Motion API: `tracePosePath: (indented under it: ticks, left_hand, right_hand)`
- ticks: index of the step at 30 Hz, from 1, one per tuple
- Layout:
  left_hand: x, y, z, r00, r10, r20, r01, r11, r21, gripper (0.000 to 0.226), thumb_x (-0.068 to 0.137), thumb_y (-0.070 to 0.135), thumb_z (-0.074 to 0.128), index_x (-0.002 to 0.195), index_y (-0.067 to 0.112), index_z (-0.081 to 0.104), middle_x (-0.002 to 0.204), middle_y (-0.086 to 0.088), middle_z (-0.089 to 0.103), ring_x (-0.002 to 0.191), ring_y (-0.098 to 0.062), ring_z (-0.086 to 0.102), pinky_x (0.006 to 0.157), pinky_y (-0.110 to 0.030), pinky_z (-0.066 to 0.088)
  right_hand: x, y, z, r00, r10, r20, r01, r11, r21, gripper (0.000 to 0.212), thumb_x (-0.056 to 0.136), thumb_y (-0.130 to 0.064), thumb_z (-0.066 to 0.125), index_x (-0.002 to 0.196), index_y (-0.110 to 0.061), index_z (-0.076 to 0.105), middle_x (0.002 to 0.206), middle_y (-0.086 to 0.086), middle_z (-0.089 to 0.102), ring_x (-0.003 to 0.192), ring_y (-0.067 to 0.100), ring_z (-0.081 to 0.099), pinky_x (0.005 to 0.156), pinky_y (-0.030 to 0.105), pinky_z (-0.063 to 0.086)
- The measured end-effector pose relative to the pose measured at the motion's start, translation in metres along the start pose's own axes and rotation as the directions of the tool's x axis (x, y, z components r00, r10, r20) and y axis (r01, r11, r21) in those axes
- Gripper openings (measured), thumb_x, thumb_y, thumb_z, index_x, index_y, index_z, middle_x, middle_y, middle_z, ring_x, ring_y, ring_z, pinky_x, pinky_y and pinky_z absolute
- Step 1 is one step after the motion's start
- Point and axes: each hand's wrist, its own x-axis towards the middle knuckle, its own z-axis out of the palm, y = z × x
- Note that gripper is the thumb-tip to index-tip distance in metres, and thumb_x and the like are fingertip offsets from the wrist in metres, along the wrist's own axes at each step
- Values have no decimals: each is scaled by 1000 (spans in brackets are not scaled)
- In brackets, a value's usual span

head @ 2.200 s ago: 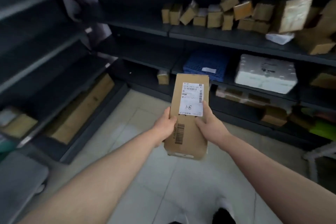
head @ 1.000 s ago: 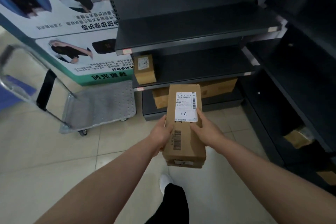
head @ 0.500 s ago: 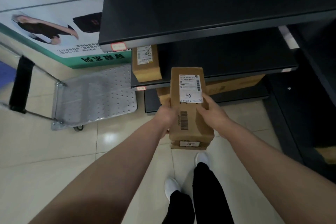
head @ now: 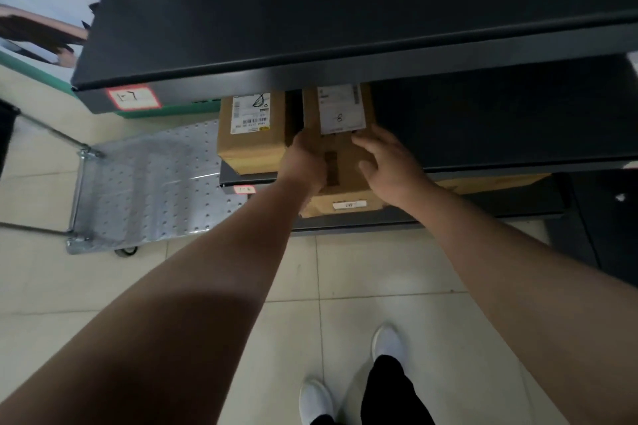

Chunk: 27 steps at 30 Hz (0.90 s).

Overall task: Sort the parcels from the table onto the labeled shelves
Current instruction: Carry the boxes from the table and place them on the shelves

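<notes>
Position: worn on the head, above both forearms (head: 241, 269).
Direction: turned forward and steeply down, onto shelf edge (head: 345, 74) and tiled floor (head: 345, 286).
Nearness: shelf edge seen close; the recess (head: 483, 114) behind is perhaps too dark to judge.

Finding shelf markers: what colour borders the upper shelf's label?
Red, around the white label, clearest in the head view.
</notes>
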Motion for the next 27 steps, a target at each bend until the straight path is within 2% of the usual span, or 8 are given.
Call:
tracePosePath:
  ticks: [2, 4, 7, 10, 17, 21, 24, 27]
  left_hand:
    - [0, -6, 5, 989, 142, 31, -144, 946, 291, 29, 99, 9, 38, 124, 11, 52, 118, -13, 59, 112, -30, 57, 93, -44, 52]
    - [-7, -18, 11, 949, 303, 87, -306, 821, 482, 40, 95, 3, 43, 135, 7, 44, 143, -14, 41, 130, -29, 43, 104, -40, 45]
    - [-14, -28, 14, 950, 279, 141, -306, 739, 600, 70, 94, 4, 45, 154, 11, 11, 163, -6, 3, 148, -29, 13, 117, -42, 26]
    - [0, -24, 11, 958, 224, 181, -286, 672, 683, 80, 93, 4, 46, 154, 11, -6, 162, -6, -12, 149, -25, -6, 120, -40, 10]
    - [23, -6, 1, 973, 126, 192, -229, 610, 758, 91, 88, 6, 54, 154, 15, -8, 161, -3, -16, 148, -22, -11, 121, -41, 5]
    - [6, 3, -7, 980, 113, 163, -196, 658, 727, 90, 88, 2, 52, 155, 17, -7, 162, 0, -13, 149, -22, -10, 121, -44, 10]
    - [-19, 3, -14, 969, 164, 186, -247, 588, 770, 86, 91, 4, 52, 155, 15, -3, 163, -3, -6, 149, -23, -6, 121, -45, 12]
    - [-49, 6, -23, 947, 149, 285, -322, 472, 821, 78, 93, 7, 54, 155, 14, 8, 162, -6, 6, 149, -27, 4, 118, -46, 17]
  right_hand:
    - [1, 6, 2, 995, -54, 89, 69, 981, -183, 49, 98, -21, 48, 145, -28, 37, 160, -1, 10, 145, 26, 17, 114, 41, 29]
    - [-1, 10, 0, 988, -86, 125, 123, 939, -322, 51, 99, -26, 45, 147, -31, 31, 161, 0, 5, 146, 28, 10, 113, 47, 30]
    - [0, 8, -1, 985, -71, 158, 130, 907, -400, 54, 100, -29, 42, 150, -32, 22, 161, 2, 0, 147, 28, 3, 112, 51, 24]
    - [13, 4, 1, 984, -32, 177, 100, 915, -390, 57, 101, -26, 41, 152, -31, 15, 161, 2, -7, 147, 28, -2, 114, 50, 24]
    - [38, -5, 6, 985, 58, 160, 0, 940, -342, 57, 100, -25, 40, 150, -37, 15, 160, -5, -8, 147, 26, -3, 113, 51, 20]
    - [15, 5, -13, 1000, -21, 3, 20, 933, -360, 63, 94, -10, 51, 149, -25, 25, 159, 2, 14, 145, 26, 16, 110, 50, 27]
    - [-18, 12, -28, 996, -92, 21, 92, 883, -460, 59, 92, -9, 53, 146, -20, 32, 156, 6, 25, 144, 27, 21, 110, 49, 28]
    - [-51, 8, -35, 991, -44, 123, 103, 849, -518, 56, 93, -11, 53, 145, -21, 35, 156, 6, 25, 146, 26, 16, 113, 48, 22]
